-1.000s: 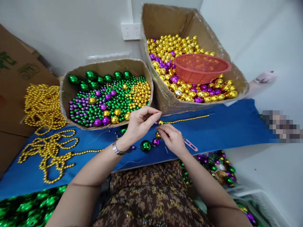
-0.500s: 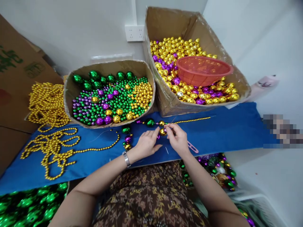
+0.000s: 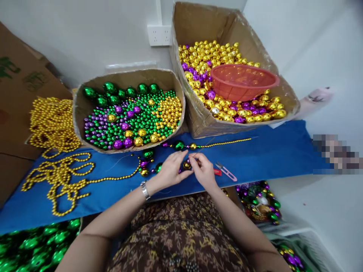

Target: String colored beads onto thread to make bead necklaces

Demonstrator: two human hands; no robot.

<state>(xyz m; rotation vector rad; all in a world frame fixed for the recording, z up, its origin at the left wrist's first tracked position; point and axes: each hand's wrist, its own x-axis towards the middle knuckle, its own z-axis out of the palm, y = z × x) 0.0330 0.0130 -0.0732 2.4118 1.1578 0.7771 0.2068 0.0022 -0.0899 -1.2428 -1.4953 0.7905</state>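
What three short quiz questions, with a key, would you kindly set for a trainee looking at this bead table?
1. Which hand is nearer the pink-handled snips?
A) left
B) right
C) both equally near

2. True or false: the silver wristband is on the left wrist.

3. Fill in the colour: the ____ basket rests on gold and purple beads in the larger bead box.

Key:
1. B: the right hand is nearer; the snips lie on the blue cloth just beyond it.
2. True.
3. Red.
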